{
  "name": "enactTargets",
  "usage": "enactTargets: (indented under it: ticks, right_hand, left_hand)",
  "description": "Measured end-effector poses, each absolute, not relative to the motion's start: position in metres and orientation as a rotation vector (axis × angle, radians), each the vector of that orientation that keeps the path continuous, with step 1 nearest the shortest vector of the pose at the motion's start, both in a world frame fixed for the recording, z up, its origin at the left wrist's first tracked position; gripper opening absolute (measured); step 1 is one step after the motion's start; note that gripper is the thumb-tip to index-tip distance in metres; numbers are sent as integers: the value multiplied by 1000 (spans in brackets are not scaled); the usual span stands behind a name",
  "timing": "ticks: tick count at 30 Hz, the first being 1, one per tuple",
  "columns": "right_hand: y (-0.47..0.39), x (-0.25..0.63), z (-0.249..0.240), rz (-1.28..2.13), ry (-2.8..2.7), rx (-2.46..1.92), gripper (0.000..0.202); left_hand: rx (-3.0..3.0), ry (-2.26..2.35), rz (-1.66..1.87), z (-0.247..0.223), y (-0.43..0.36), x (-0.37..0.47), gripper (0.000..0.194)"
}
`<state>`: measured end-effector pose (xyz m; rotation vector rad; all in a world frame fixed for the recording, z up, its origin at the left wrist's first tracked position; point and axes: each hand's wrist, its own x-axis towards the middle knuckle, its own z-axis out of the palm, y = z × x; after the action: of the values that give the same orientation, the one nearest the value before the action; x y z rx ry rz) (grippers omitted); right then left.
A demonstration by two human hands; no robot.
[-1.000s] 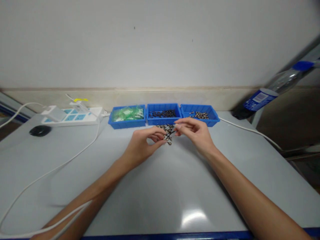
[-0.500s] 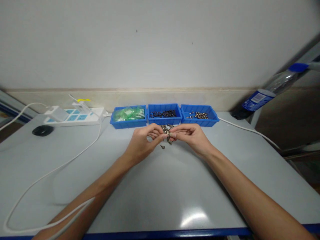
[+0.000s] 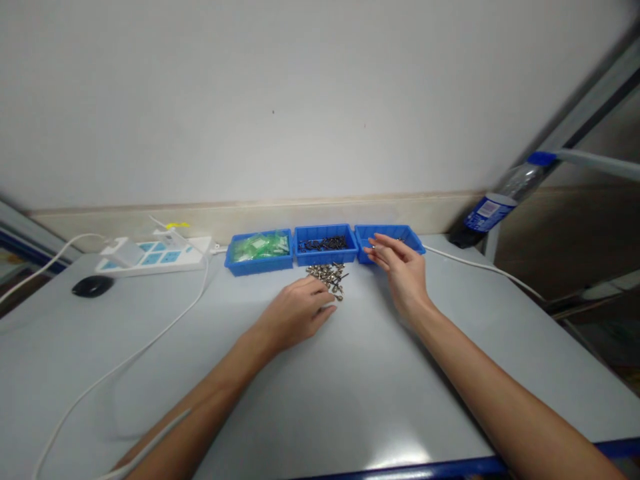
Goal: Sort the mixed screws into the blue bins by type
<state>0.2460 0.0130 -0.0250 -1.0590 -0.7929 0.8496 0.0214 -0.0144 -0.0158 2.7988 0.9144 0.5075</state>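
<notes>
A loose pile of small metal screws (image 3: pixel 327 275) lies on the grey table in front of the bins. My left hand (image 3: pixel 299 312) rests at the pile's near left side, thumb and fingers apart, holding nothing visible. Over the front of the right blue bin (image 3: pixel 364 258), my right hand (image 3: pixel 400 270) has its thumb and fingers pinched together on a tiny shiny piece, too small to name. That hand hides much of the bin's contents. The middle blue bin (image 3: pixel 326 258) holds dark screws. Green plastic packets (image 3: pixel 260 247) fill the left blue bin (image 3: pixel 260 268).
A white power strip (image 3: pixel 165 267) with plugs stands at the back left, a black mouse (image 3: pixel 93 287) before it. White cable (image 3: pixel 127 360) crosses the left side and my left forearm. A bottle (image 3: pixel 493 208) leans at the back right, near another cable (image 3: pixel 480 265).
My hands have parted. The right one moved right to the right bin; the left one moved slightly down beside the pile and its fingers opened. The camera view has shifted.
</notes>
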Motion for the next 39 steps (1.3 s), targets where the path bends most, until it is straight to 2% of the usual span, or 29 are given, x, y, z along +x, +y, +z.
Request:
enactTargets:
  ticks: [3, 6, 17, 20, 27, 29, 33, 39]
  right_hand:
    - [12, 244, -25, 888, -826, -1057, 31]
    - [11, 243, -25, 917, -833, -1066, 29]
    - [8, 243, -23, 972, -907, -1067, 21]
    - [8, 243, -23, 983, -916, -1065, 20]
    - [5, 243, -21, 1070, -1073, -1071, 22]
    - [2, 241, -20, 1139, -1213, -1061, 23]
    - [-4, 238, -20, 1331, -1475, -981, 27]
    - [-8, 234, -23, 1457, -1556, -942, 22]
  left_hand:
    - [2806, 866, 390, -16, -15, 20, 13]
    - [2822, 856, 340, -20, -13, 20, 21]
    - [2736, 840, 454, -25, -10, 21, 25]
    - [2704, 798, 584, -24, -10, 22, 25]
    - [2188, 924, 1004, -13, -11, 27, 20]
    - [1999, 953, 1067, -11, -10, 26, 23]
    - [1712, 970, 1056, -9, -6, 22, 38]
    - [1498, 968, 995, -7, -8, 24, 47]
